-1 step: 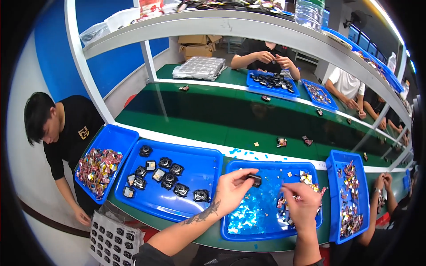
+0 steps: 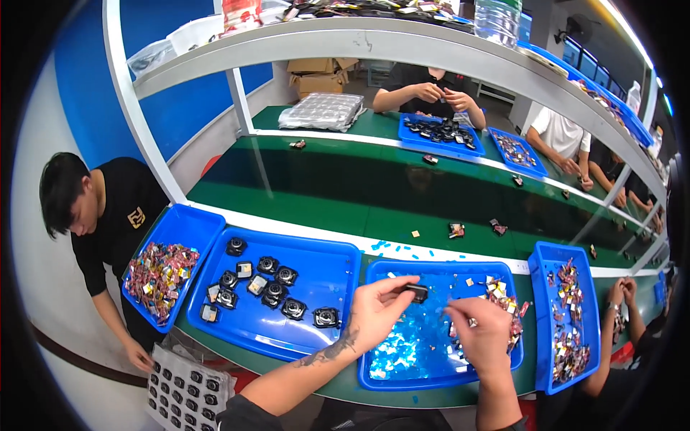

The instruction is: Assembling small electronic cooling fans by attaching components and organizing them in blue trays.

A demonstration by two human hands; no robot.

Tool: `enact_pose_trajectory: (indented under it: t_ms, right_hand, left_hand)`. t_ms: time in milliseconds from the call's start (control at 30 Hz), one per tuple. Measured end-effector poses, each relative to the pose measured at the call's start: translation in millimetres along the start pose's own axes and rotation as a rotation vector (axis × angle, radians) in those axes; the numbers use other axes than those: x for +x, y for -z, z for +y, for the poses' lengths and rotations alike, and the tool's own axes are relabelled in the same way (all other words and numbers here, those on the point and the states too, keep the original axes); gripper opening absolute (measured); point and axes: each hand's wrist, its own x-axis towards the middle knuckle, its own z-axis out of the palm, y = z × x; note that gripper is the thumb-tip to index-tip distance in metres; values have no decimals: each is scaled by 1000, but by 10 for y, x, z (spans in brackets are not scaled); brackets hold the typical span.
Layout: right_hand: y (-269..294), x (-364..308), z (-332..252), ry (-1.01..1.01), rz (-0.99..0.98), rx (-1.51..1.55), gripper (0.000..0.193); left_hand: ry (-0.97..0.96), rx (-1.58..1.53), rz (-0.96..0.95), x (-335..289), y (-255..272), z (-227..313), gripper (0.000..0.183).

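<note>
My left hand [image 2: 375, 313] pinches a small black component [image 2: 416, 292] between thumb and fingers, over a blue tray [image 2: 374, 379]. That tray holds light blue film scraps [image 2: 402, 345] and several small mixed pieces [image 2: 503, 296]. My right hand [image 2: 480, 335] hovers just right of the component with its fingers curled and pinched together. I cannot make out anything between them. The two hands are a few centimetres apart above the tray.
To the left, a wider blue tray [image 2: 215, 327] holds several round black components [image 2: 287, 276], and a further tray [image 2: 180, 223] holds colourful bits. Another blue tray [image 2: 543, 323] is on the right. A person in black [image 2: 108, 215] bends at the left over a sheet of parts [image 2: 183, 391]. Others work across the green belt [image 2: 345, 194].
</note>
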Motion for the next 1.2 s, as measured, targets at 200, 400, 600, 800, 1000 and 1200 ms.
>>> enact_pose_trajectory:
  t_ms: [200,400,600,800,1000,1200]
  right_hand:
    - [-217,141,-132,58,33,-23,14]
    - [-283,226,-110,-41,171,93,17]
    - [-185,118,-165,-119,148,245,16]
    - [-268,133,-210,-232,-6,261,14]
    - [-278,108,-222,-168,82,236,12]
    - [-208,120,-239,-264,35,236,9]
  left_hand:
    - [-23,-45,101,-99,-110,28,31]
    - [20,-272,-24,17,-39,59,38]
    - [87,-216,111,-20,-13,-22,28]
    - [146,-279,9,-71,-85,45,27]
    - [85,-201,-32,-86,-103,-8,31]
    - [164,-341,-35,-69,-99,22,33]
